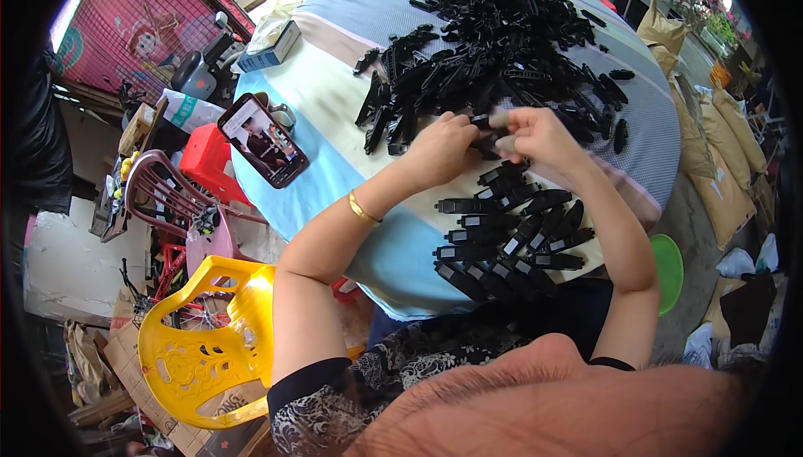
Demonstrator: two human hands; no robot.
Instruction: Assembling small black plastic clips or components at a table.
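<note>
Above the round table, my left hand [441,152] and my right hand [539,137] meet at the near edge of a big heap of black plastic parts [493,30]. Between their fingertips is a small black plastic part [480,122], partly hidden by the fingers. The left fingers are closed around it, while the right thumb and forefinger pinch at its other side. Greyish coverings appear on the right fingertips, slightly blurred. Close to my body lies a group of black plastic pieces [510,244], several in rough rows, some showing pale rectangular patches. My left wrist wears a gold bangle.
A patterned cloth [335,64] covers the table. Left of my arm, a phone [263,140] is propped up, with a tissue box [269,45] beyond. A yellow plastic chair [205,336] and a red stool [209,164] stand left. Filled sacks [719,177] and a green basin [667,273] are right.
</note>
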